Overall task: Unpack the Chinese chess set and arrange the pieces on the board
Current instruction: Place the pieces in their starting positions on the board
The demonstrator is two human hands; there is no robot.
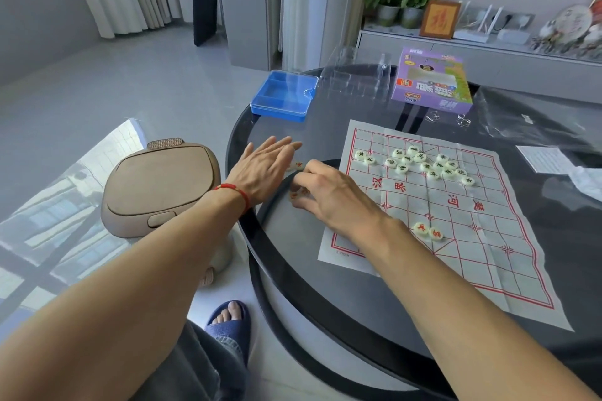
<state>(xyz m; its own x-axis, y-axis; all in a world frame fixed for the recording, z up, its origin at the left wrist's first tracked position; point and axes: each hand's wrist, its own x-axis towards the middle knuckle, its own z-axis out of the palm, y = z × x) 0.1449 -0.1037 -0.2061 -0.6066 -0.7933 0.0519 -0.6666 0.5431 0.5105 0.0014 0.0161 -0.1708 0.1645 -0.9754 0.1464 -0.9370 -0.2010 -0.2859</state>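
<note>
Gathering step: the right hand [329, 192] pinches red-lettered white round pieces [294, 195] off the round dark glass desk [325, 319]; the left hand [265, 169] lies flat, fingers straight. Next, they probably go onto the white paper board [456, 254].

Bare arms; red cord bracelet [239, 193]; blue slide sandal [228, 324]; seemingly grey trousers [198, 365].

"汉界" on paper board [462, 273]
</note>
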